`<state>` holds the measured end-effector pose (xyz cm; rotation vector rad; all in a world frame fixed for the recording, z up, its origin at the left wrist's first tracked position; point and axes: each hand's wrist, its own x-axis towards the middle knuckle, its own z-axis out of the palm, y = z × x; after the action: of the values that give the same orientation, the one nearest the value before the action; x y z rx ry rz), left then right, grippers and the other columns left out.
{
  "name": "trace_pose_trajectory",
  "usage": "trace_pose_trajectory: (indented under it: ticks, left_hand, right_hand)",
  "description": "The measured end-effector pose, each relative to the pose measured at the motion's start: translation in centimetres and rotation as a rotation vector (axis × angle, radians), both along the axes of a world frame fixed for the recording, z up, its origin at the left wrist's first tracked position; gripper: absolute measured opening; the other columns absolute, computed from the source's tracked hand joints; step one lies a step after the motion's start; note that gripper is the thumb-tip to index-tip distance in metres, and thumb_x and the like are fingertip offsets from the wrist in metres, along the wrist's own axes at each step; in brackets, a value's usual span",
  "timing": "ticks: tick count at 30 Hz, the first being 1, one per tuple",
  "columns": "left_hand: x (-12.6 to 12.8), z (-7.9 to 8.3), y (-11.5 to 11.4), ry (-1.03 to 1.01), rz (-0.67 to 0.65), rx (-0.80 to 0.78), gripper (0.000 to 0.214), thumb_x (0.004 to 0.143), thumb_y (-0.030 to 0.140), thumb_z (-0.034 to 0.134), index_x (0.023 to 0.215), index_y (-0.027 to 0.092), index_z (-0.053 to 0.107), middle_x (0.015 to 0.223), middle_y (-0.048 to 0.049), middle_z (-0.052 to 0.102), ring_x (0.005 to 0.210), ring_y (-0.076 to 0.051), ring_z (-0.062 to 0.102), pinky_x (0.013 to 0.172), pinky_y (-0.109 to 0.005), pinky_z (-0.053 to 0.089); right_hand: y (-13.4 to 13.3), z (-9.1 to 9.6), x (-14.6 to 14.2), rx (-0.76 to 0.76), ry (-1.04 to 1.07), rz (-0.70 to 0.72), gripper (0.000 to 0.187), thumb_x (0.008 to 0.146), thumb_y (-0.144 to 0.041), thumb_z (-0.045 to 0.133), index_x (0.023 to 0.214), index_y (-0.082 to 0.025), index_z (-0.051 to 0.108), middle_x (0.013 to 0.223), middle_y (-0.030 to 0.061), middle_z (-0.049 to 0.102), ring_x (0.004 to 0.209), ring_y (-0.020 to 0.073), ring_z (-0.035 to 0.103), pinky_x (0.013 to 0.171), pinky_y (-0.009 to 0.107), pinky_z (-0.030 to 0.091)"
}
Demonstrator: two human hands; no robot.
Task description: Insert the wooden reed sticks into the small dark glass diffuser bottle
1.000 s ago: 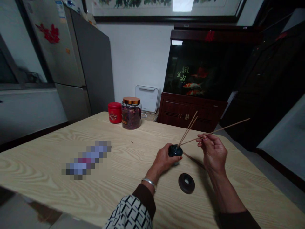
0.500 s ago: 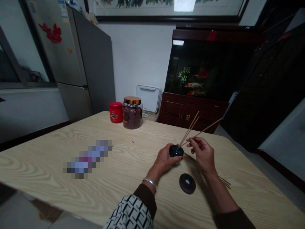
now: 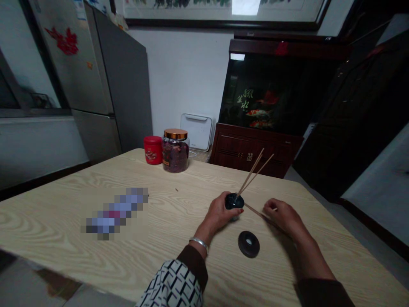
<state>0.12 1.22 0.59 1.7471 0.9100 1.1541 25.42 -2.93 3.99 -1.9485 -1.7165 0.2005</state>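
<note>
Left hand (image 3: 219,212) is wrapped firmly around a dark round holder (image 3: 234,201), fingers closed, lifted just off the table by the look of it. Right hand (image 3: 283,217) is curled low over a third stick (image 3: 254,211), but I can't tell if it's really pinching it or just resting on it. That stick runs almost flat from the holder, while two thin sticks (image 3: 252,175) poke up at a slant from its top.

Looks like the job right now is fitting sticks into that holder, with two in and the low one being worked on. My read is that the low one needs tilting up to match the others.

A dark ring-shaped disc (image 3: 248,244) sits on the pine-look table (image 3: 54,213) just below the hands. Farther off are a jar of dried petals (image 3: 175,153) and a red tin (image 3: 153,150).

The left fingers hide the holder's underside, so I can't see how deep the sticks go. There's also a pixelated thing (image 3: 115,213) on the table that I can't make out.
</note>
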Motion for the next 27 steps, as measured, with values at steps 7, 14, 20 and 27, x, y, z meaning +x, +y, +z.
trace_pose_trajectory:
  ticks: [7, 14, 20, 27]
  left_hand:
    - [0.1, 0.3, -0.2, -0.020, -0.004, -0.002, 0.053, 0.067, 0.036, 0.082, 0.113, 0.018, 0.063, 0.100, -0.0076, 0.070, 0.092, -0.023, 0.064, 0.082, -0.033, 0.051]
    - [0.3, -0.3, 0.2, -0.043, -0.029, -0.014, 0.058, 0.067, 0.037, 0.082, 0.117, 0.016, 0.060, 0.103, -0.0095, 0.069, 0.094, -0.024, 0.065, 0.084, -0.036, 0.052]
    - [0.3, -0.1, 0.2, -0.064, -0.036, -0.023, 0.056, 0.067, 0.034, 0.082, 0.115, 0.016, 0.061, 0.102, -0.0095, 0.070, 0.093, -0.024, 0.065, 0.085, -0.037, 0.052]
    - [0.2, -0.1, 0.0, -0.041, -0.007, -0.008, 0.056, 0.066, 0.036, 0.082, 0.114, 0.017, 0.061, 0.102, -0.0090, 0.069, 0.093, -0.024, 0.064, 0.084, -0.036, 0.052]
  right_hand:
    - [0.3, -1.9, 0.9, -0.247, -0.201, -0.031, 0.009, 0.076, -0.023, 0.057, 0.076, -0.023, 0.066, 0.082, 0.0043, 0.071, 0.077, 0.0176, 0.061, 0.064, 0.027, 0.035]
    - [0.3, -2.1, 0.8, -0.210, -0.114, 0.014, 0.009, 0.073, -0.021, 0.058, 0.079, -0.021, 0.065, 0.079, 0.0027, 0.070, 0.071, 0.0150, 0.059, 0.062, 0.025, 0.036]
    - [0.1, -1.6, 1.8, -0.010, 0.152, 0.090, 0.015, 0.075, -0.028, 0.059, 0.080, -0.020, 0.071, 0.079, 0.0043, 0.071, 0.075, 0.0179, 0.062, 0.067, 0.027, 0.043]
    - [-1.1, 2.6, 0.5, 0.453, 1.180, -0.007, 0.029, 0.062, -0.033, 0.080, 0.086, -0.021, 0.070, 0.081, -0.0007, 0.064, 0.066, 0.0099, 0.058, 0.048, 0.016, 0.039]
